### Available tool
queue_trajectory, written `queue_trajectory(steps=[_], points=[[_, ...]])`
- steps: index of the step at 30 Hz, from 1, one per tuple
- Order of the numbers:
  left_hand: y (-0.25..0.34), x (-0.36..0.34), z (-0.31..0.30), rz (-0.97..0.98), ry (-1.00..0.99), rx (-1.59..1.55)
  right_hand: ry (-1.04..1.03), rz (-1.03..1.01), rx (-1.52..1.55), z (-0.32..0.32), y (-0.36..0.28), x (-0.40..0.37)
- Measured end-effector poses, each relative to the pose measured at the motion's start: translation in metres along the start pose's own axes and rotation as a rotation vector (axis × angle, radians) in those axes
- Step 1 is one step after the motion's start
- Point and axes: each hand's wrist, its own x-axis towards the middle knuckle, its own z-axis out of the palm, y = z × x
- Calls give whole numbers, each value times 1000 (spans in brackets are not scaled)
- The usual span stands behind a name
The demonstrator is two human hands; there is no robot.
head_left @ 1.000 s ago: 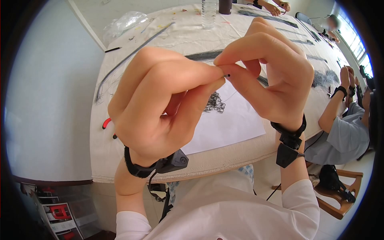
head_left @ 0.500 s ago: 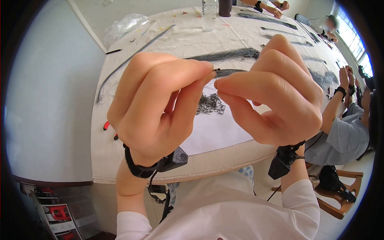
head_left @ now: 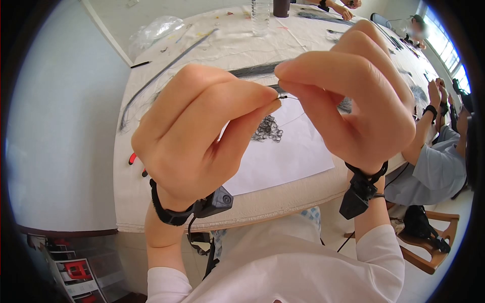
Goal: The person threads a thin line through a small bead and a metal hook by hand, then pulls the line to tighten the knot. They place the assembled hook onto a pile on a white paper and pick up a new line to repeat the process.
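My left hand (head_left: 194, 134) is closed in a pinch of thumb and forefinger over the paper. From its fingertips sticks out a thin dark wire (head_left: 284, 97) with a thicker black bit on it. A fine strand runs from that bit towards my right hand (head_left: 361, 96) and passes out of sight by its fingers. My right hand is also pinched, a little higher and to the right; what lies between its fingertips is too small to make out. Below the hands, a pile of small dark wire loops (head_left: 268, 130) lies on a white sheet of paper (head_left: 288, 161).
A bundle of dark wires (head_left: 255, 69) lies behind my hands. Red-handled pliers (head_left: 132, 159) are at the left edge of the cloth-covered table (head_left: 197, 55). A clear bottle (head_left: 260, 19) and dark cup (head_left: 281, 7) stand farther back. Other people work at the right and far side.
My right hand has moved up from beside the left fingertips, with its fingers now higher. The dark wire in my left hand shows more clearly. My left hand has barely moved.
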Motion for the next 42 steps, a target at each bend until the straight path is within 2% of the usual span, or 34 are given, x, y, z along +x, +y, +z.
queue_trajectory(steps=[1, 2, 4, 5, 6, 9, 12, 18, 20, 28, 30, 34, 36, 37, 38, 40, 42], points=[[-1, 0, 1, 13, 1, -25, 12, 88, 55, 3, -1, -1], [-2, 0, 1, 26, 2, -50, 12, 88, 55, 7, -2, -1], [-2, -1, 1, 22, 8, -71, 158, 170, 328, 17, -1, 0], [-2, -2, 1, 18, 15, -92, 35, 250, 245, 15, 4, -6], [-3, -2, 2, 19, 15, -90, 36, 248, 245, 16, 6, -7], [-4, -2, 3, 36, 71, -77, -2, 199, 324, 19, 7, -7], [-3, -1, 2, 69, 97, -26, 44, 187, 361, 22, 3, -9], [1, 1, -3, 14, 105, 92, 125, 56, 232, 23, -3, -8], [2, 1, -3, 0, 93, 134, 143, -52, 172, 21, -3, -7], [-2, 2, -2, 37, 29, 114, 190, -117, 103, 13, 2, -4], [-1, 2, -1, 26, 11, 110, 19, -73, 32, 3, 0, 1], [-2, 1, 0, 19, -12, 76, 38, -23, 42, 6, 2, -2], [-3, 1, 1, 29, -12, 52, 39, 176, 119, 9, -1, -4], [-2, 2, 0, 27, -22, 43, 183, 178, 326, 17, -2, -3], [-1, 2, 0, 25, -31, 35, 183, 178, 326, 18, 0, -6], [-1, 1, 1, 14, -6, 7, 40, 322, 286, 18, 3, -9], [3, 1, 2, 4, 20, -21, 27, 337, 334, 21, 6, -12]])
